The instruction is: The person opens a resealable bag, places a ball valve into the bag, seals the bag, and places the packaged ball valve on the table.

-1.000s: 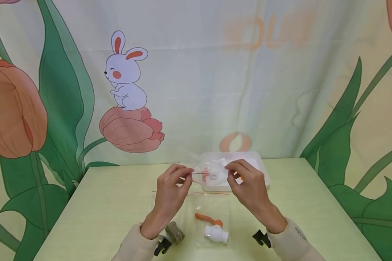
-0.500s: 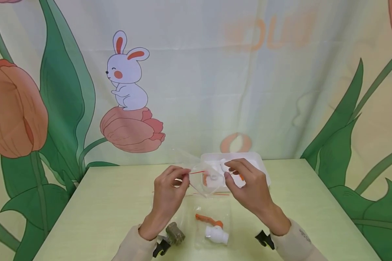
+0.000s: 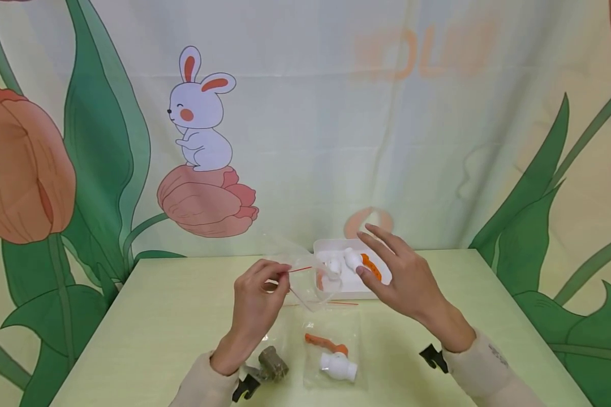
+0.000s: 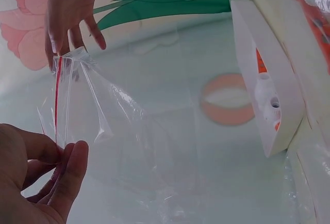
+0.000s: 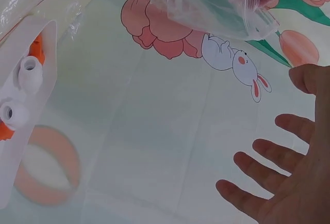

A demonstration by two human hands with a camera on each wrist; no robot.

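Note:
My left hand [image 3: 258, 302] pinches a clear zip bag [image 4: 118, 105] by its red-striped top edge, between thumb and fingers. The bag hangs loose and see-through, overlapping the left part of a white tray [image 3: 353, 295] in the head view. My right hand [image 3: 409, 282] is free of the bag, its fingers spread, raised in front of the tray's right side. Nothing lies in its palm in the right wrist view. Two white plastic valves with orange handles lie in the tray, one valve [image 3: 353, 259] showing plainly and the other seen through the bag.
On the table nearer me lies a flat clear bag [image 3: 313, 377] holding a white valve [image 3: 338, 367] with an orange handle [image 3: 326, 342]. To its left is a bagged grey-brown fitting [image 3: 272, 364]. A printed curtain [image 3: 305, 141] hangs behind the table.
My right hand has let go of the bag's edge, moved right and spread its fingers. My left hand has drifted slightly left with the bag still pinched.

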